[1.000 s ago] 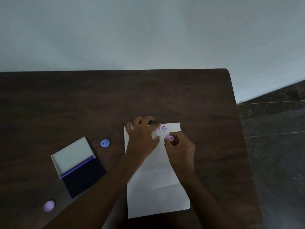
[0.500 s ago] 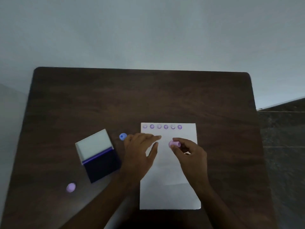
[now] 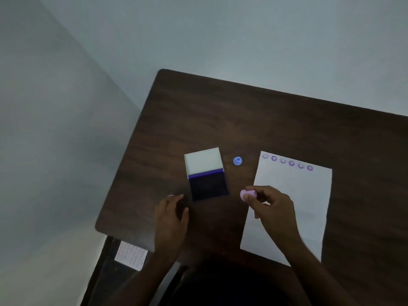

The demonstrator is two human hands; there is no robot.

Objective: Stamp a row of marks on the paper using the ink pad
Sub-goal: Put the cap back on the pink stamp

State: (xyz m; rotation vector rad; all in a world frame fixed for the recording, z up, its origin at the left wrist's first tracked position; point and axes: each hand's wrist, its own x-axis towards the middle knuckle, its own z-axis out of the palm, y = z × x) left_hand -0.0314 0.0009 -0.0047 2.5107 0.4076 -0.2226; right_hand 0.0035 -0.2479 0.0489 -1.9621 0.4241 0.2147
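Note:
A white paper (image 3: 304, 195) lies on the dark wooden table (image 3: 220, 120), with a row of several purple smiley marks (image 3: 287, 162) along its top edge. The open ink pad (image 3: 209, 185) sits left of the paper, its white lid (image 3: 203, 160) folded back. My right hand (image 3: 273, 208) pinches a small pink stamp (image 3: 248, 194) over the paper's left edge, just right of the pad. My left hand (image 3: 172, 215) lies low over the table left of the pad. Its fingers are loosely bent, and a small pale purple piece (image 3: 171, 196) peeks out at the fingertips.
A small blue round stamp (image 3: 237, 161) stands between the pad's lid and the paper. The table's left edge and rounded front corner are close to my left hand. A white printed sheet (image 3: 131, 255) lies below that corner.
My left hand left the paper and moved left past the ink pad to the purple piece. My right hand carried the pink stamp down-left from the row. The view swung left.

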